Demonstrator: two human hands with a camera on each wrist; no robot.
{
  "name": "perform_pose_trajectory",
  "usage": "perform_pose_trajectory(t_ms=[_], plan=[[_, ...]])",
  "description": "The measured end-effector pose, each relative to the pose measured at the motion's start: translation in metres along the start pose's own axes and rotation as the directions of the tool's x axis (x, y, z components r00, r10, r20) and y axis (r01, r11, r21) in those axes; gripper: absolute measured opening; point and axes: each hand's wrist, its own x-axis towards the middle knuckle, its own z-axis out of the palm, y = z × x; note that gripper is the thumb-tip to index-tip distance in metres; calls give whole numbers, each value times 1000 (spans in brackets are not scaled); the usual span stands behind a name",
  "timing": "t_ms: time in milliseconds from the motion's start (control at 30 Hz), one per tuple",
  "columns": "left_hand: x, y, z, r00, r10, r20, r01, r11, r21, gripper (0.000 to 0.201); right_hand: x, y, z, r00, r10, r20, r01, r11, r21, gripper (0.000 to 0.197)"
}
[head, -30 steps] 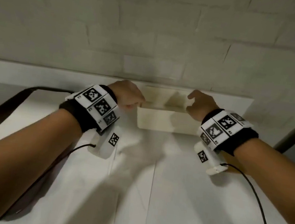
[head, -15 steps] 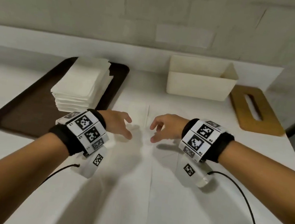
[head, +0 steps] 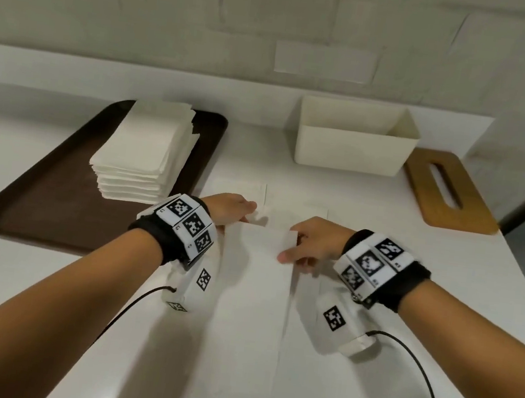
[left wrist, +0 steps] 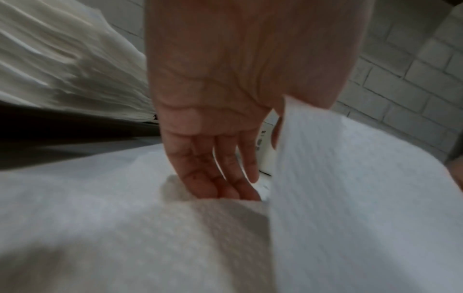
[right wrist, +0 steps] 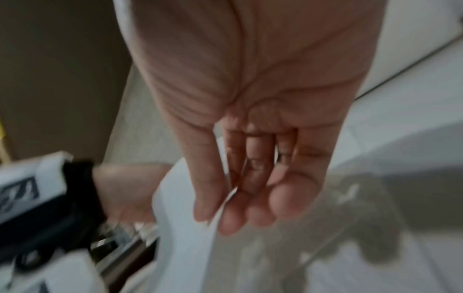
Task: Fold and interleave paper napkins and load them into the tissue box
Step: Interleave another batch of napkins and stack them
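Several white napkins (head: pixel 252 297) lie overlapped in a line down the middle of the white table. My left hand (head: pixel 249 215) pinches a far corner of the top napkin; in the left wrist view its fingers (left wrist: pixel 225 178) reach down into the fold, with a lifted flap (left wrist: pixel 338 188) beside the thumb. My right hand (head: pixel 287 251) pinches the raised far edge of the same napkin; the right wrist view shows that edge (right wrist: pixel 190 237) between thumb and fingers. The cream tissue box (head: pixel 352 157) stands open at the back.
A brown tray (head: pixel 56 200) at the left holds a tall stack of flat napkins (head: pixel 145 148). The wooden slotted lid (head: pixel 465 207) lies right of the box, near the table's right edge. A brick wall runs behind. Cables trail from both wrists.
Both hands have come back from the tissue box to the napkins nearer me. Half a second ago they hovered with loose fingers; now each pinches the top napkin's far end.
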Motion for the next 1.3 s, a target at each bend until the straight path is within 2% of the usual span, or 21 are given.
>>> perform_pose_trajectory(t_ms=[67, 167, 267, 367, 433, 467, 567, 633, 833, 1000, 1133, 1200, 1300], plan=[[3, 4, -1, 999, -34, 10, 34, 999, -36, 37, -6, 11, -12, 999, 37, -40, -29, 982, 189, 8], [5, 8, 0, 996, -52, 66, 54, 998, -34, 38, -11, 27, -24, 993, 90, -78, -57, 935, 351, 9], [5, 12, 3, 994, 34, 105, -54, 980, 194, 36, -15, 39, -29, 993, 85, -81, -36, 875, 482, 3], [9, 10, 7, 988, 78, 131, -103, 975, 199, 25, -19, 49, -33, 991, 74, -113, 11, 790, 613, 3], [14, 4, 6, 989, 96, 111, -101, 994, 42, 7, -21, 54, -36, 985, 80, -155, 44, 744, 667, 8], [15, 2, 4, 990, 101, 97, -95, 993, -68, 5, -22, 56, -37, 980, 80, -183, 69, 724, 686, 7], [17, -5, -1, 996, 84, 20, -68, 910, -408, 37, -22, 58, -42, 965, 68, -253, 149, 652, 743, 12], [13, -8, 3, 997, 76, 18, -55, 849, -526, 37, -19, 55, -42, 966, 61, -253, 154, 649, 745, 12], [7, -19, 30, 997, 5, -79, -56, 746, -664, 37, 5, 40, -28, 976, 110, -187, 66, 670, 740, 7], [10, -34, 36, 978, -122, -168, -50, 649, -759, 34, 20, 32, -17, 992, 68, -107, 31, 690, 724, 9], [6, -42, 35, 978, -144, -154, -40, 590, -806, 33, 25, 21, -16, 993, 35, -117, 75, 586, 807, 19], [5, -43, 33, 982, -142, -121, -25, 543, -839, 28, 28, 17, -11, 992, 53, -114, 59, 604, 795, 30], [1, -39, 30, 993, -107, -54, 7, 499, -866, 22, 31, 12, 1, 991, 111, -81, -12, 653, 758, 36]])
